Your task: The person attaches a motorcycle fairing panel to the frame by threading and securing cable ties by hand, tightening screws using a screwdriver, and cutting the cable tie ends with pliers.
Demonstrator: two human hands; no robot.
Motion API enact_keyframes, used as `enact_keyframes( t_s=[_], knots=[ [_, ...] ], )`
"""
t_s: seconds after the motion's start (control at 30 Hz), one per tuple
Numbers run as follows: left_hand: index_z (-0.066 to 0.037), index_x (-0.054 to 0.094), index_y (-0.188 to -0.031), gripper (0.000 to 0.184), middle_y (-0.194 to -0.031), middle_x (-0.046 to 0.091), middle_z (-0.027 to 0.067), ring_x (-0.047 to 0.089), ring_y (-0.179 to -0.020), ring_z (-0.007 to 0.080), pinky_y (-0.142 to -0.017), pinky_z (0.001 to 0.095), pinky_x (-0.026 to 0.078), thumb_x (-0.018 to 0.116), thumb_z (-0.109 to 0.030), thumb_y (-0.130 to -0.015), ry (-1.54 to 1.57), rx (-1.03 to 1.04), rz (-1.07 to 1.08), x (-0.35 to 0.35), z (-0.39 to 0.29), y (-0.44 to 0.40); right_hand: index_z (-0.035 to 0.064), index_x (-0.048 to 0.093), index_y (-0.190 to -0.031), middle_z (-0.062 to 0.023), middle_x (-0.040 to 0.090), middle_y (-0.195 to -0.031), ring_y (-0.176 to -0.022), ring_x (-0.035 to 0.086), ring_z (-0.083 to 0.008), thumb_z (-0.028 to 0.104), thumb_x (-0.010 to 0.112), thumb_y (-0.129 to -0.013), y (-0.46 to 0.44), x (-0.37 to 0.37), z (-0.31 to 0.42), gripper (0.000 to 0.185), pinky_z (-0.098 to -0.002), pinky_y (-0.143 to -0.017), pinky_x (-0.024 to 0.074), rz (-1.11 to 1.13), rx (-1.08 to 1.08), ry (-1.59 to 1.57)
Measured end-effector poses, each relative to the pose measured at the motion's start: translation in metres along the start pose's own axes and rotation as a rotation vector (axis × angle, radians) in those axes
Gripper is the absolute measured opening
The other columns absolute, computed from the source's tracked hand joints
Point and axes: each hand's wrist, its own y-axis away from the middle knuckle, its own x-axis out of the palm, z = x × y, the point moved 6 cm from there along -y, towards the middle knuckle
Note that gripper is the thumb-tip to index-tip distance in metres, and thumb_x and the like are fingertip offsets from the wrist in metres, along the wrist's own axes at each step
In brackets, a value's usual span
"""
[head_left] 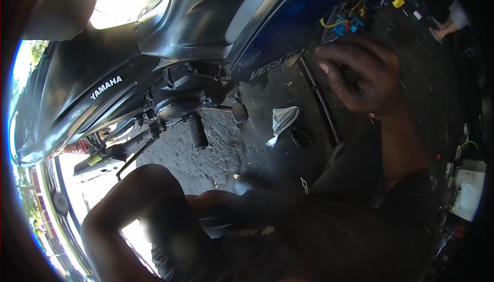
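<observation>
My right hand point(360, 74) is raised beside the dark blue leg shield point(272, 38) of a Yamaha motorcycle, lettered VEGA. Its fingers curl toward the thumb, and dark space shows between them and the palm. Whether anything small sits at the fingertips I cannot make out. Behind the fingertips is a blue part point(352, 25) with a yellow hose. A bent bare limb point(118, 205) shows at the lower left, but my left hand cannot be made out. The black body panel point(67, 104) marked YAMAHA spans the left, with the rubber footpeg point(197, 132) below the engine.
A crumpled pale plastic bag point(283, 122) lies on the dark, rough ground point(221, 138). A pedal point(239, 112) sticks out near the footpeg. Another person's foot point(440, 31) and a small yellow object point(398, 2) are at the upper right. A pale box point(471, 187) stands at the right edge.
</observation>
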Motion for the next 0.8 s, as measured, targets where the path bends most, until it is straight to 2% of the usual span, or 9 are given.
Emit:
enact_keyframes(
  t_s=[0.2,0.27,0.3,0.37,0.4,0.53,0.63,0.7,0.8],
  knots=[
    [0.002,0.071,-0.110,0.028,-0.102,0.073,0.0136,0.068,-0.089,0.0199,-0.082,0.0319,0.052,0.064,-0.017,-0.092,-0.341,0.054,-0.182,-0.020,0.050,-0.051,0.0054,0.072,-0.090,-0.0077,0.070,-0.079,-0.069,0.069,-0.0221,0.004,0.076,-0.081,0.014,0.016,-0.009,0.010,-0.0328,-0.060,0.0536,0.149,0.093,0.041],
    [0.001,0.072,-0.109,0.026,-0.102,0.073,0.0089,0.066,-0.091,0.0161,-0.085,0.0291,0.050,0.067,-0.019,-0.093,-0.873,-0.227,-0.339,-0.039,0.077,-0.055,0.0048,0.071,-0.089,-0.0084,0.070,-0.080,-0.068,0.068,-0.0233,0.006,0.076,-0.082,0.015,0.023,-0.009,0.009,-0.0334,-0.060,0.0530,0.231,0.143,-0.001],
    [0.001,0.072,-0.109,0.026,-0.102,0.073,0.0089,0.066,-0.091,0.0161,-0.085,0.0291,0.050,0.067,-0.019,-0.093,-0.873,-0.238,-0.358,-0.050,0.090,-0.049,0.0043,0.070,-0.087,-0.0090,0.070,-0.081,-0.067,0.068,-0.0245,0.007,0.076,-0.082,0.016,0.029,-0.013,0.008,-0.0339,-0.060,0.0524,0.301,0.229,-0.020],
    [-0.001,0.072,-0.109,0.024,-0.101,0.074,0.0063,0.065,-0.091,0.0135,-0.088,0.0260,0.048,0.069,-0.019,-0.094,-0.471,-0.295,-0.464,-0.072,0.125,-0.029,0.0046,0.069,-0.093,-0.0106,0.069,-0.086,-0.072,0.068,-0.0265,0.009,0.076,-0.083,0.025,0.048,-0.026,0.013,-0.0355,-0.064,0.0527,0.318,0.261,-0.034],
    [0.002,0.070,-0.097,0.011,-0.095,0.072,0.0049,0.060,-0.087,0.0080,-0.083,0.0227,0.046,0.071,-0.008,-0.094,-0.432,-0.234,-0.415,-0.059,0.105,-0.037,0.0050,0.067,-0.099,-0.0122,0.069,-0.091,-0.078,0.068,-0.0285,0.010,0.076,-0.083,0.033,0.054,-0.037,0.019,-0.0370,-0.069,0.0531,0.315,0.307,-0.045],
    [0.003,0.067,-0.098,0.011,-0.096,0.069,0.0044,0.058,-0.088,0.0091,-0.084,0.0233,0.044,0.068,-0.008,-0.096,-0.316,-0.217,-0.471,-0.074,0.123,-0.018,0.0046,0.051,-0.112,-0.0121,0.056,-0.100,-0.095,0.059,-0.0257,0.010,0.076,-0.080,0.027,0.082,-0.043,0.041,-0.0370,-0.084,0.0481,0.340,0.405,0.016],
    [0.002,0.063,-0.095,0.009,-0.095,0.067,0.0061,0.056,-0.087,0.0105,-0.085,0.0245,0.043,0.065,-0.006,-0.097,-0.255,-0.197,-0.407,-0.076,0.132,-0.009,0.0043,0.049,-0.111,-0.0123,0.054,-0.100,-0.097,0.057,-0.0259,0.008,0.074,-0.078,0.032,0.081,-0.044,0.041,-0.0381,-0.087,0.0471,0.273,0.253,0.028],
    [0.001,0.062,-0.091,0.010,-0.092,0.065,0.0080,0.056,-0.087,0.0137,-0.085,0.0274,0.043,0.065,-0.007,-0.096,-0.165,-0.115,-0.373,-0.057,0.125,-0.018,0.0041,0.050,-0.111,-0.0130,0.054,-0.102,-0.099,0.057,-0.0266,0.008,0.073,-0.078,0.028,0.082,-0.043,0.040,-0.0391,-0.086,0.0467,0.273,0.276,0.027],
    [0.002,0.065,-0.091,0.027,-0.092,0.068,0.0110,0.061,-0.087,0.0204,-0.080,0.0319,0.045,0.079,-0.020,-0.084,-0.018,-0.146,-0.178,0.000,0.120,-0.040,0.0041,0.052,-0.107,-0.0123,0.055,-0.099,-0.096,0.059,-0.0276,0.007,0.071,-0.078,0.031,0.073,-0.043,0.035,-0.0393,-0.085,0.0469,0.229,0.243,0.028]
  ],
)
